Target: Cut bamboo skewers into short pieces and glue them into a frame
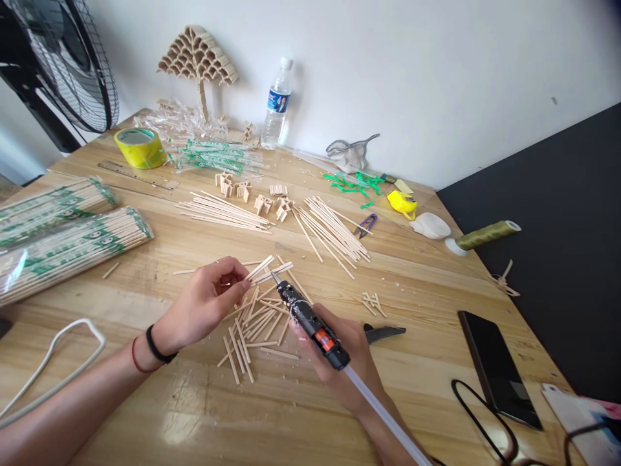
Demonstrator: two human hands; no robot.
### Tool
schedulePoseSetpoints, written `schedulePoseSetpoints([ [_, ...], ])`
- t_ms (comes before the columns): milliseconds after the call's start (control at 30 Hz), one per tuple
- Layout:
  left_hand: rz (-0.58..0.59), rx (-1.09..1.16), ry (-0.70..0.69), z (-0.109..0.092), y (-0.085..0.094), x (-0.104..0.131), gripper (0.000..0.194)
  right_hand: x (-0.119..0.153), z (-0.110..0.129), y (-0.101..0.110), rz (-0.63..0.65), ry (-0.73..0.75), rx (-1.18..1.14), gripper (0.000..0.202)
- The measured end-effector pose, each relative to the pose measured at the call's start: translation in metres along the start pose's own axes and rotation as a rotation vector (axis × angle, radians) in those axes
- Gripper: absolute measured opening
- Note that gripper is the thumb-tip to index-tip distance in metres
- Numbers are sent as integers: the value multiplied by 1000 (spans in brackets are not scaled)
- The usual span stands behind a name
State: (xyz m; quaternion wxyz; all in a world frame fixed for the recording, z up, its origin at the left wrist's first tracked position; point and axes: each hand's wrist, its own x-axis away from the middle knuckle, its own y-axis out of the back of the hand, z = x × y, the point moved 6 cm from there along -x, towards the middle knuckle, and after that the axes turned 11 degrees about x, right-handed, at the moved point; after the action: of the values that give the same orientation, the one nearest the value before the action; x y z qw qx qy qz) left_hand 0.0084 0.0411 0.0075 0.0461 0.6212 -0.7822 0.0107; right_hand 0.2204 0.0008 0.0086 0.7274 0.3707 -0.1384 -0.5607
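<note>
My left hand (pixel 216 294) pinches a few short wooden sticks (pixel 262 268) that fan out to the right. My right hand (pixel 339 343) is wrapped round a black glue gun (pixel 310 323) with a clear glue stick (pixel 383 414) in its rear end. The gun's metal tip is right by the held sticks; whether they touch is hard to tell. Below both hands lies a loose pile of cut sticks (pixel 264 320). Longer sticks (pixel 334 230) and small glued stick pieces (pixel 262 204) lie behind them on the wooden table (pixel 194 414).
Packed sticks (pixel 72 246) and yellow tape (pixel 140 149) lie left, near a fan (pixel 72 65). A bottle (pixel 277 107) and a stick tree model (pixel 198 58) stand behind. Purple snips (pixel 366 225), a phone (pixel 499 369), a black cable (pixel 480 427) and a thread spool (pixel 488 235) are right.
</note>
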Motion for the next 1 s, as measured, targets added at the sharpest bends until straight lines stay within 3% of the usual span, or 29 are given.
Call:
schedulePoseSetpoints([
  [200, 23, 9, 8, 0, -4, 1, 24, 2, 0, -8, 44, 52, -4, 10],
  [433, 7, 3, 9, 0, -2, 0, 22, 0, -1, 1, -35, -23, 20, 10],
  [633, 12, 1, 5, 0, -4, 1, 25, -1, 2, -4, -10, 70, 10, 13],
  [800, 13, -7, 0, 1, -4, 1, 23, 0, -1, -1, -14, -18, 54, 8],
  [1000, 6, -19, 1, 1, -3, 3, 22, 0, -1, 7, -104, -112, 66, 8],
])
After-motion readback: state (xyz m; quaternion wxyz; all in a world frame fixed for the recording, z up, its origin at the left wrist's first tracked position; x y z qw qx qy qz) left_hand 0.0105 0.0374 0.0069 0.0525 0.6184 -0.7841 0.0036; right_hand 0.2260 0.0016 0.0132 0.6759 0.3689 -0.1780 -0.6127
